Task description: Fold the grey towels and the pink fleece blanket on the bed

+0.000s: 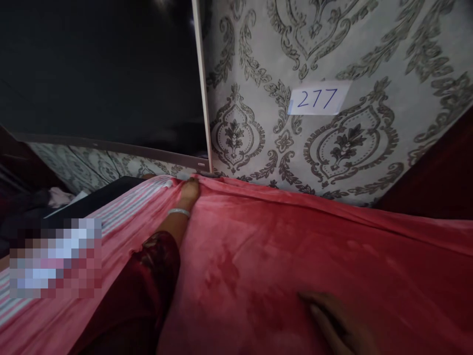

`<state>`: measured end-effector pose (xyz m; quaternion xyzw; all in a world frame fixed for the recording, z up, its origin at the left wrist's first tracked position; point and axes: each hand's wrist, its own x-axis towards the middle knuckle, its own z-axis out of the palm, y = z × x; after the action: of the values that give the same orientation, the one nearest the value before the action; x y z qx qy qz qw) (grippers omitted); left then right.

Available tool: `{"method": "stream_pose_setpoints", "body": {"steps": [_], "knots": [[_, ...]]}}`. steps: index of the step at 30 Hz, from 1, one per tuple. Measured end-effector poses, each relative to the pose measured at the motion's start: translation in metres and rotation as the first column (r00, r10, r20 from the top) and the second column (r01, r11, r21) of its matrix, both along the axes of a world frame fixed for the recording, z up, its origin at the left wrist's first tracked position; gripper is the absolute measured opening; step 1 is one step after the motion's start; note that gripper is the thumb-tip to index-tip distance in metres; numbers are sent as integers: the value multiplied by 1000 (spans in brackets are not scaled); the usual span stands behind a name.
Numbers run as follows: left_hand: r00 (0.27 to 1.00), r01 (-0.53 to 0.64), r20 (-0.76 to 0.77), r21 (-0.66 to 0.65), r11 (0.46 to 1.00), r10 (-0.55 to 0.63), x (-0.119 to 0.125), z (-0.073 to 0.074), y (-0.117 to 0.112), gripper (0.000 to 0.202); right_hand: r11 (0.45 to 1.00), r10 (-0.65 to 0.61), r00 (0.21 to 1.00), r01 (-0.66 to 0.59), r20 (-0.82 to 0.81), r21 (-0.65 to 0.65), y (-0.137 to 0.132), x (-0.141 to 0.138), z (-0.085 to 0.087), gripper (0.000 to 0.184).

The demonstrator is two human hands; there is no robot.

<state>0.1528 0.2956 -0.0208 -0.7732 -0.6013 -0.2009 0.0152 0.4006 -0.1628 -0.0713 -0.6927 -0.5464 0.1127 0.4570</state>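
Observation:
A red plush blanket (258, 246) covers the surface in front of me, with a raised fold along its far edge by the wall. My left hand (190, 190), with a silvery bangle at the wrist, reaches to that far edge below the corner of the screen. Its fingers are closed on the blanket cloth, their tips partly hidden. Near the bottom right, my right hand (340, 320) is over the blanket, dim and slightly blurred. Its thumb and forefinger are apart, and I see nothing between them.
A large dark screen (103, 74) is at the upper left. Patterned wallpaper (258, 98) bears a paper label (320, 98) reading 277. Striped cloth (125, 209) runs along the blanket's left side, beside a black surface (92, 197). A dark red panel (432, 172) stands at right.

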Motion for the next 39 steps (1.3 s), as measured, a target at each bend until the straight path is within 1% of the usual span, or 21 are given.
{"method": "stream_pose_setpoints", "body": {"steps": [1, 3, 5, 6, 8, 10, 11, 12, 13, 14, 16, 18, 20, 23, 28, 31, 34, 37, 39], "knots": [[1000, 17, -22, -15, 1000, -18, 0, 4, -3, 41, 1000, -3, 1000, 3, -3, 5, 1, 0, 1, 40], [999, 17, -38, 3, 1000, -17, -3, 12, -12, 42, 1000, -3, 1000, 3, -6, 10, 4, 1, 1, 39], [998, 10, -68, 38, 999, -7, -10, 17, -30, 48, 1000, 10, 1000, -10, -8, 5, 5, 2, 1, 38], [995, 24, -94, 49, 998, -19, -16, 18, -42, 52, 1000, 16, 1000, -16, -8, 4, 5, 2, 0, 38], [976, 120, -184, 23, 993, -113, -30, 13, -71, 57, 1000, 22, 1000, -22, -7, -1, 5, 4, -3, 40], [931, 241, -267, -65, 968, -249, -47, 3, -105, 60, 1000, 19, 1000, -19, -7, -7, 7, 7, -7, 41], [912, 274, -285, -109, 956, -294, -54, -3, -120, 60, 1000, 19, 1000, -19, -8, -10, 8, 8, -9, 42], [905, 282, -288, -149, 948, -314, -61, -8, -134, 61, 1000, 20, 1000, -20, -9, -13, 9, 10, -11, 43], [909, 267, -279, -178, 947, -309, -66, -13, -146, 61, 1000, 23, 1000, -23, -9, -14, 11, 11, -13, 44], [918, 243, -268, -199, 949, -291, -69, -16, -155, 60, 999, 30, 1000, -30, -6, -16, 12, 12, -14, 44], [935, 197, -250, -219, 956, -250, -70, -17, -164, 60, 999, 41, 999, -41, 11, -14, 14, 13, -16, 44], [944, 174, -239, -221, 960, -226, -71, -14, -167, 61, 999, 31, 999, -31, 37, 8, 15, 14, -17, 45], [955, 142, -225, -216, 966, -190, -76, -9, -170, 61, 999, 17, 998, -18, 59, 32, 15, 15, -19, 47], [973, 64, -206, -204, 977, -107, -100, -4, -180, 60, 999, 17, 997, -20, 75, 43, 15, 17, -22, 47], [983, -49, -183, -186, 981, 14, -149, 1, -214, 55, 1000, 15, 997, -16, 72, 7, 19, 21, -28, 49], [984, -98, -160, -158, 983, 73, -169, 5, -233, 47, 1000, 17, 994, -19, 105, 23, 24, 24, -31, 49], [982, -161, -121, -130, 978, 146, -186, 9, -250, 40, 996, 63, 984, -73, 168, 55, 24, 23, -33, 47], [977, -208, -78, -132, 969, 199, -204, 10, -265, 34, 988, 85, 963, -115, 256, 105, 10, 14, -32, 46], [972, -231, -66, -147, 962, 224, -217, 10, -272, 30, 980, 73, 938, -132, 339, 152, -12, 5, -31, 47]]}}
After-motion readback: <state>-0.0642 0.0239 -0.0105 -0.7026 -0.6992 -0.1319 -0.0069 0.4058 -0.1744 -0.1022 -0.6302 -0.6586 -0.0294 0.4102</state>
